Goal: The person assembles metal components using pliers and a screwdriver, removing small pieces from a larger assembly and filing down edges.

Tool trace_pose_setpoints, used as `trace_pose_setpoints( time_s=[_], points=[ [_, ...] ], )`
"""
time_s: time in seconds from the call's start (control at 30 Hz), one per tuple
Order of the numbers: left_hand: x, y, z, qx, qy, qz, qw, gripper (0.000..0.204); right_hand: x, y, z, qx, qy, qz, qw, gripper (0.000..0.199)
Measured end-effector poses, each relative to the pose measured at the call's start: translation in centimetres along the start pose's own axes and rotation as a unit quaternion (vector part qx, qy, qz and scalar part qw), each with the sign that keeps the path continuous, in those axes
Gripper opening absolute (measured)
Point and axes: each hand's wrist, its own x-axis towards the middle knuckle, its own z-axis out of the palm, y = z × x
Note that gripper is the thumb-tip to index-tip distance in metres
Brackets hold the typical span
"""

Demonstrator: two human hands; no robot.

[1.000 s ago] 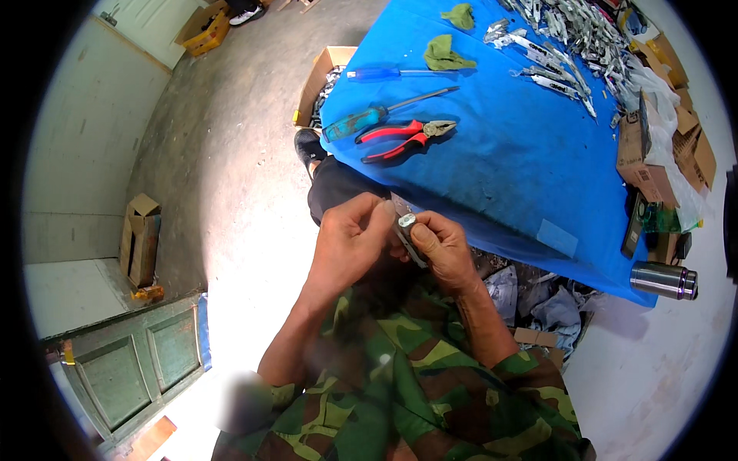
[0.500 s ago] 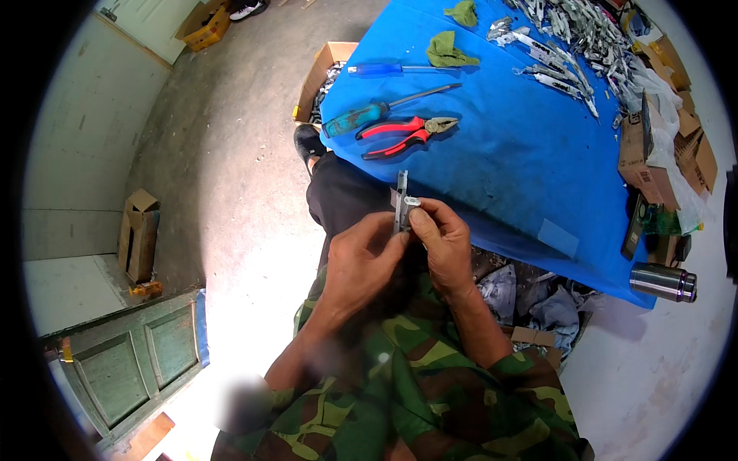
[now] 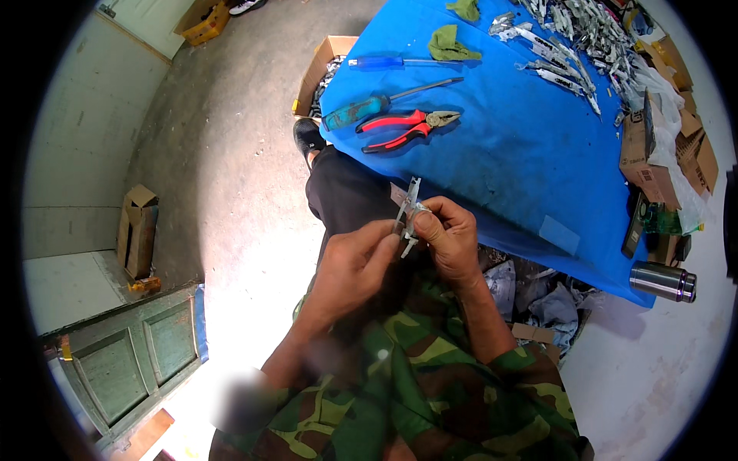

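Note:
A narrow, pale grey metal part (image 3: 412, 192) is held above my lap, just off the near edge of the blue-covered table. My left hand (image 3: 355, 260) pinches its lower left side between thumb and fingers. From the right, my right hand (image 3: 453, 237) grips it with the thumb pressed on top and the fingers curled behind. A shorter metal piece crosses the long strip between my hands; whether the two are joined I cannot tell. Combination pliers (image 3: 407, 131) with red and black handles lie on the cloth beyond my hands, beside a teal-handled screwdriver (image 3: 357, 112).
A blue-handled screwdriver (image 3: 377, 62) and a green rag (image 3: 453, 44) lie farther up the blue cloth (image 3: 523, 154). Similar metal parts (image 3: 573, 34) are heaped at the far right. A steel flask (image 3: 663, 282) stands out at the right edge. Cardboard boxes (image 3: 314, 75) flank the table.
The metal part has tilted, its top leaning to the right, and the shorter piece now points downward. My left fingers have slid lower and loosened, while my right hand has shifted slightly right.

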Motion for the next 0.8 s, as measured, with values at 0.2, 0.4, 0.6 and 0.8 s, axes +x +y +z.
trace_pose_setpoints(
  time_s=[0.2,0.4,0.6,0.8],
  points=[
    [0.0,-0.6,-0.2,-0.052,-0.016,-0.017,0.998,0.020,0.1,0.7,0.1,0.031,-0.006,-0.007,0.999,0.033],
    [0.0,-1.1,-0.1,-0.133,-0.031,-0.054,0.989,0.021,0.0,1.6,-0.6,0.146,-0.037,0.021,0.988,0.032],
    [-0.3,-0.7,0.3,-0.055,0.012,-0.023,0.998,0.016,0.2,1.7,-0.4,0.145,-0.042,0.036,0.988,0.034],
    [-0.3,-1.2,0.7,0.181,0.101,0.150,0.967,0.023,-0.1,-0.1,0.9,0.029,0.011,0.023,0.999,0.021]
  ],
)
